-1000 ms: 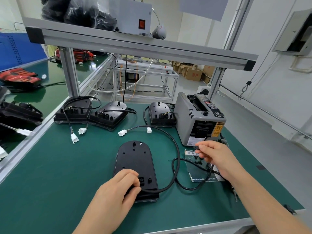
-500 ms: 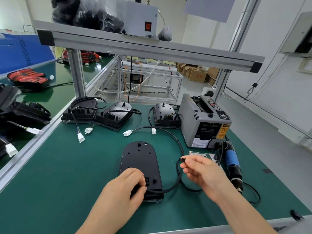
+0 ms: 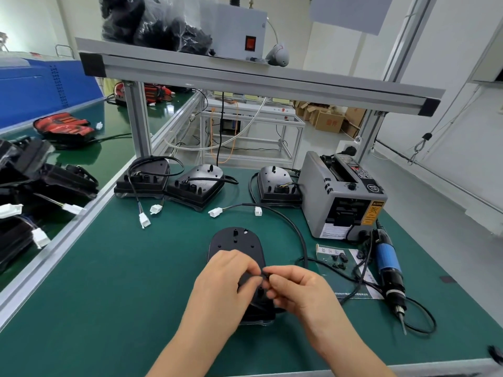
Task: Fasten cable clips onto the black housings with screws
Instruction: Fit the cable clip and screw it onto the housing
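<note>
While the black housing [image 3: 235, 247] lies flat, long axis running away from the person, left hand [image 3: 224, 284] curls over its near half, holding it. Just beside it, right hand [image 3: 298, 288] pinches a small cable clip [image 3: 266, 276] at fingertips, above housing's near end, touching left fingers

Workstation surroundings. A green-matted workbench [image 3: 109, 308], edged with aluminium rail, carries an overhead shelf [image 3: 245, 80] on aluminium-profile posts [image 3: 138, 118]. A second green bench [image 3: 114, 151] adjoins it on the left, with a blue panel [image 3: 40, 88] beyond. Behind the bench, a metal-framed rack [image 3: 253, 123] and cardboard boxes [image 3: 330, 122] stand on a pale, glossy floor [image 3: 435, 200]. White walls [image 3: 449, 63] enclose the right side. Lighting is bright and even.
</note>
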`<state>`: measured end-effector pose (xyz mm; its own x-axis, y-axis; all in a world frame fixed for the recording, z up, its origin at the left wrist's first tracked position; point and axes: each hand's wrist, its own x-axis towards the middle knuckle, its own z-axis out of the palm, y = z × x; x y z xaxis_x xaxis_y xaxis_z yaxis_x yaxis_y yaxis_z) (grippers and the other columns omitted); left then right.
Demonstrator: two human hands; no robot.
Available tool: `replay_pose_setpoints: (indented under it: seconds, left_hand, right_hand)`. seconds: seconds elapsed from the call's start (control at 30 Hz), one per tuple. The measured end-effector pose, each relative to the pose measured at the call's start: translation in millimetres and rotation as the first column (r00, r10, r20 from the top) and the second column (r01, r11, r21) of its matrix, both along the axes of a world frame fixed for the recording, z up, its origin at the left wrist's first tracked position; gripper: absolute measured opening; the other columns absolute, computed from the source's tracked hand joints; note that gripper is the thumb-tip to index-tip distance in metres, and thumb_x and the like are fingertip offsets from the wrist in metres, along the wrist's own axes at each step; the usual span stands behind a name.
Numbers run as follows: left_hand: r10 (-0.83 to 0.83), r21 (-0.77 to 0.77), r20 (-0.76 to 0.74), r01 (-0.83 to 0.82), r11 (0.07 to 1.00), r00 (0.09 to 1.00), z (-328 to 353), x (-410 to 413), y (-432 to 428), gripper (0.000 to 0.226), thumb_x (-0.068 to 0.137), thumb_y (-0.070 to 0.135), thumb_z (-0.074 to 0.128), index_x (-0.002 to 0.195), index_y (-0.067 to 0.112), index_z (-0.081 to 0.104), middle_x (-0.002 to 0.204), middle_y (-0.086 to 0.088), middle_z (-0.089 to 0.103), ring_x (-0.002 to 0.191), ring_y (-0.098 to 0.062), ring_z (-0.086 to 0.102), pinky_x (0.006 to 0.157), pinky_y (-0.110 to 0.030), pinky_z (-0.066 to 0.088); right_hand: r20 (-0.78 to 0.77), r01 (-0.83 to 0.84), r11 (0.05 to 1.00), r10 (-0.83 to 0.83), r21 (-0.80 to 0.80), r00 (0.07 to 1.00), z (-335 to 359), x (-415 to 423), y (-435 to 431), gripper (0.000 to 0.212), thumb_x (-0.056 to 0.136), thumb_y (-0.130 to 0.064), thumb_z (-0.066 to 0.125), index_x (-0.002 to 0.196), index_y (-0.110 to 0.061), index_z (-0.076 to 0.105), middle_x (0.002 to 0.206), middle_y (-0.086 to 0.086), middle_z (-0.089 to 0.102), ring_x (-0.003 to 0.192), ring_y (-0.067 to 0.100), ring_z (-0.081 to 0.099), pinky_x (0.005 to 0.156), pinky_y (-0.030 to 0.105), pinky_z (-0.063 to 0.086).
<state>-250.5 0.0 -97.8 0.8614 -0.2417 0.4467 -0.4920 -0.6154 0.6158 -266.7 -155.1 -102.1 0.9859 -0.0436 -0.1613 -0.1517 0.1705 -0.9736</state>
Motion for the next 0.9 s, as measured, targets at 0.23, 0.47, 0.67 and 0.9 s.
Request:
replay_pose_setpoints:
  seconds: [0.23, 0.47, 0.67, 0.9]
  left_hand:
    - [0.059, -0.079, 0.020, -0.058, 0.995, 0.998, -2.6, -2.8, -2.3, 0.015, 0.076, 0.018, 0.076, 0.075, 0.026, 0.064, 0.073, 0.025, 0.054, 0.090, 0.005, 0.048, 0.073, -0.004, 0.034]
    - [0.035, -0.077, 0.157, -0.023, 0.997, 0.987, 0.7, -5.0, 0.7, 0.019, 0.071, 0.008, 0.081, 0.072, 0.017, 0.065, 0.073, 0.015, 0.060, 0.075, -0.003, 0.051, 0.066, -0.018, 0.041]
    - [-0.094, -0.073, 0.154, 0.106, 0.992, 0.984, 1.9, -1.9, 6.6, 0.007, 0.078, 0.014, 0.069, 0.076, 0.020, 0.066, 0.079, 0.016, 0.062, 0.079, -0.004, 0.057, 0.069, -0.022, 0.045]
    - [-0.179, 0.023, 0.211, 0.178, 0.984, 0.961, 3.5, 1.0, 12.0, 0.008, 0.086, 0.013, 0.063, 0.078, 0.017, 0.063, 0.080, 0.015, 0.059, 0.078, -0.002, 0.052, 0.070, -0.017, 0.043]
  right_hand:
    - [0.013, -0.020, 1.000, 0.020, 0.014, 1.000, 4.2, -2.5, 1.1, 0.018, 0.085, 0.003, 0.060, 0.089, -0.006, 0.075, 0.078, 0.013, 0.070, 0.062, 0.012, 0.061, 0.058, 0.020, 0.050]
    - [0.001, -0.013, 0.997, 0.013, 0.070, 1.000, 8.5, -4.9, 3.6, 0.017, 0.083, -0.001, 0.062, 0.086, -0.009, 0.077, 0.077, 0.012, 0.071, 0.061, 0.012, 0.061, 0.058, 0.020, 0.051]
    - [-0.010, -0.012, 0.995, 0.013, 0.098, 1.000, 9.7, -6.7, 5.9, 0.017, 0.084, 0.000, 0.061, 0.085, -0.007, 0.077, 0.075, 0.011, 0.069, 0.060, 0.012, 0.060, 0.058, 0.020, 0.050]
    - [-0.056, -0.095, 0.994, 0.092, -0.044, 0.994, 19.7, -8.1, 2.0, 0.014, 0.085, -0.002, 0.062, 0.087, -0.008, 0.075, 0.075, 0.008, 0.071, 0.060, 0.010, 0.061, 0.057, 0.019, 0.049]
